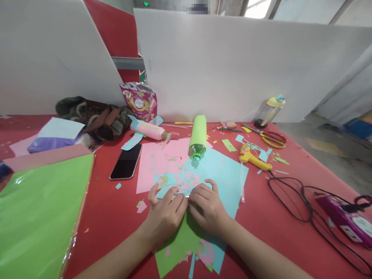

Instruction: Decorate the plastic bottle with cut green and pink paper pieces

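My left hand [167, 217] and my right hand [208, 207] meet over a green paper sheet [178, 252]. Fingers of both are bent and drawn together at the tips. Between the fingertips shows a small shiny metal piece [179, 194]; its kind is mostly hidden. A light blue paper piece [162, 192] lies by my left fingers. Pink and green paper scraps [188, 179] are scattered just beyond, over a light blue sheet [229, 170] and a pink sheet [144, 170]. Past them lies a bottle wrapped in green paper [198, 133], its neck towards me.
To the left are a black phone [126, 162], a pink-wrapped bottle [148, 130] and a green paper pack [37, 209]. On the right lie a yellow glue gun [252, 158], scissors [270, 138], a cable [303, 197] and a purple power strip [345, 221]. White boards [232, 69] stand behind.
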`<control>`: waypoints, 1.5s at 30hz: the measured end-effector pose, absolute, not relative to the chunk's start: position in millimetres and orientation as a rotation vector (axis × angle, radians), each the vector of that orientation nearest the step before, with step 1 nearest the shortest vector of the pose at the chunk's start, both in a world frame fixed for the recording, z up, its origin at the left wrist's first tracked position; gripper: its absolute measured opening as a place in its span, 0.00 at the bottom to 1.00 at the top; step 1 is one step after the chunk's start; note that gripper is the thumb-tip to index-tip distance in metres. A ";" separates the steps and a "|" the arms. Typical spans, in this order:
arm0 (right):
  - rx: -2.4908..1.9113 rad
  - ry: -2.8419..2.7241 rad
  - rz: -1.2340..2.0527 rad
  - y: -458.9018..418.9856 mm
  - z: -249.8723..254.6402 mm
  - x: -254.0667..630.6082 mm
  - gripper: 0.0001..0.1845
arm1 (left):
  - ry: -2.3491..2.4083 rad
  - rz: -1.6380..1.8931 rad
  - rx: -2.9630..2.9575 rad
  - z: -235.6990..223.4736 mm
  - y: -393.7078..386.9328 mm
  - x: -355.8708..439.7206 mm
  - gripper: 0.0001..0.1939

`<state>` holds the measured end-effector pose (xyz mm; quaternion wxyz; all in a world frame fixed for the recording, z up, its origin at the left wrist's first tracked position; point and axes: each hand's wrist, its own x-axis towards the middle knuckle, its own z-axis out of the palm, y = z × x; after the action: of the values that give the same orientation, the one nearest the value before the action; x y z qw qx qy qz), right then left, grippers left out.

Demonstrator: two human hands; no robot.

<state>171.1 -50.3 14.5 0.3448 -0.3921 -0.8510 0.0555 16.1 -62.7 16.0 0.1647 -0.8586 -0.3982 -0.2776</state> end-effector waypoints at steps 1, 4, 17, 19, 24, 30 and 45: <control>-1.029 -2.197 0.158 -50.0 14.7 171.1 0.09 | -1.142 -0.794 -2.449 15.9 -62.6 15.9 0.16; -1.062 -2.163 0.188 -48.5 15.0 172.0 0.07 | -1.164 -0.810 -2.442 16.7 -61.6 14.4 0.14; -1.274 -1.982 0.257 -28.9 12.7 189.6 0.06 | -1.244 -0.892 -2.240 23.7 -49.5 1.1 0.05; -1.319 -1.922 0.230 -26.2 12.7 193.1 0.06 | -1.257 -0.897 -2.213 23.2 -47.8 0.3 0.06; -1.194 -1.998 0.220 -29.5 17.3 191.3 0.05 | -1.193 -0.910 -2.218 18.6 -48.1 1.2 0.06; -0.919 -2.241 0.141 -38.0 13.2 180.8 0.08 | -1.120 -0.913 -2.353 17.9 -54.4 4.4 0.08; -0.795 -2.156 -0.088 -42.5 13.3 180.4 0.09 | -1.048 -0.961 -2.405 19.7 -55.7 5.6 0.05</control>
<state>180.4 -42.5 13.3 0.4087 -0.3154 -0.8557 -0.0349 5.6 -55.7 19.7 0.1728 -0.8478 -0.3695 -0.3388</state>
